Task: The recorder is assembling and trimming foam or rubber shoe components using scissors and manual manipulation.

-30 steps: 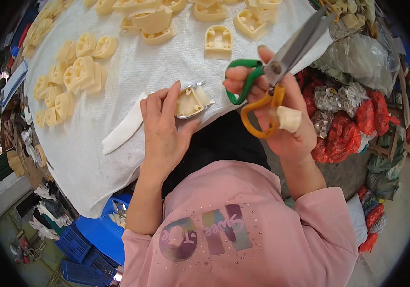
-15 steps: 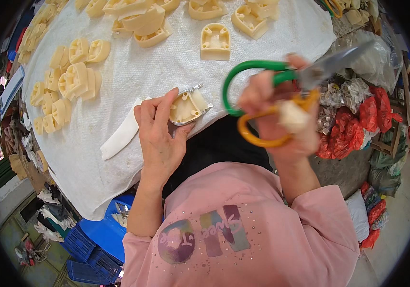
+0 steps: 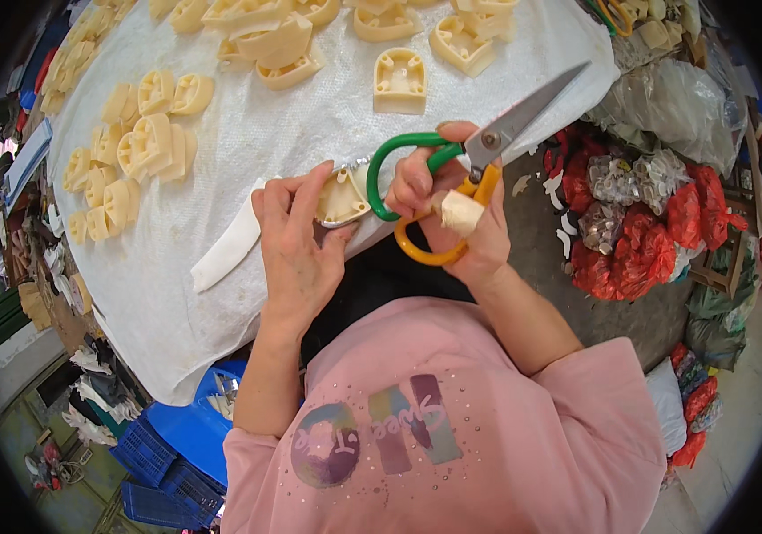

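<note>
My left hand grips a cream plastic moulded part at the near edge of the white-covered table. My right hand holds a pair of scissors with one green and one orange handle loop; the blades point up and to the right, away from the part. One finger of that hand is wrapped in pale tape. The two hands are close together, with the green loop right beside the part.
Several more cream parts lie across the table, one alone and a cluster at the left. A white strip lies by my left hand. Red and clear bags pile at the right. Blue crates stand below.
My right hand has brought the scissors down and leftward, close to the part. My left hand has kept its hold on the part and shifted slightly.
</note>
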{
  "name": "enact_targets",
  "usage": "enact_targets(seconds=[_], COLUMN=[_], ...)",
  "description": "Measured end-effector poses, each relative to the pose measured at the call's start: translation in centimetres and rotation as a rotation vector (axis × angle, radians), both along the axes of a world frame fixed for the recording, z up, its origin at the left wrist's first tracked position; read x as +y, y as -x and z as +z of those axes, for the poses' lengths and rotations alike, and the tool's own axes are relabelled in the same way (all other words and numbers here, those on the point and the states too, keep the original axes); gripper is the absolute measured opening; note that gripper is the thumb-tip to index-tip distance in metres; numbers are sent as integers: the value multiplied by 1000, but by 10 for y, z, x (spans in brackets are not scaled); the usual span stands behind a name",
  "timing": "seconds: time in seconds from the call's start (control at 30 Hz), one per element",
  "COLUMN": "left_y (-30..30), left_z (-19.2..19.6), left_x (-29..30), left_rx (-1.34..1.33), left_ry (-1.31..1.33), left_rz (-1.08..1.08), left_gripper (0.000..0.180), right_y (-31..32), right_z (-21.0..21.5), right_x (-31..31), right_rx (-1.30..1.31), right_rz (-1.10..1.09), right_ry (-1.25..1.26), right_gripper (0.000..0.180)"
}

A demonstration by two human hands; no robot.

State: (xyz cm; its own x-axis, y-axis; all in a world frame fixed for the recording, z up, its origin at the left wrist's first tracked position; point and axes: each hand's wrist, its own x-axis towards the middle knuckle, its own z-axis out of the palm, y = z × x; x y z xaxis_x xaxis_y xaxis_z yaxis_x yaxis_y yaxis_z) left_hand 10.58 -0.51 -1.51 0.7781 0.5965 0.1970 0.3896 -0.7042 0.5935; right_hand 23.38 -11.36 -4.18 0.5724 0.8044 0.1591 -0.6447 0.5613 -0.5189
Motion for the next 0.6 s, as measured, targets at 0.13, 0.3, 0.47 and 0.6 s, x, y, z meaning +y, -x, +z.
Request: enact_targets(seconds=[0.13,0.3,0.47,0.6], left_y=[2,0,-3,1], left_z=[-2,1,1,-1], left_x=[1,0,1,2], left_rx=[2,-7,14,27], left_ry=[33,55,34,48], left_rz=[6,12,-13,7], left_gripper=[57,58,59,59], right_y=[-9,-34,-18,-27], right_z=[9,30,5,11], right_x=[1,12,36,33], right_rx=[17,-230,-177,-157], right_rz=[41,-105,-35,28], right_ry=[42,-51,70,16], right_gripper=[52,54,53,54])
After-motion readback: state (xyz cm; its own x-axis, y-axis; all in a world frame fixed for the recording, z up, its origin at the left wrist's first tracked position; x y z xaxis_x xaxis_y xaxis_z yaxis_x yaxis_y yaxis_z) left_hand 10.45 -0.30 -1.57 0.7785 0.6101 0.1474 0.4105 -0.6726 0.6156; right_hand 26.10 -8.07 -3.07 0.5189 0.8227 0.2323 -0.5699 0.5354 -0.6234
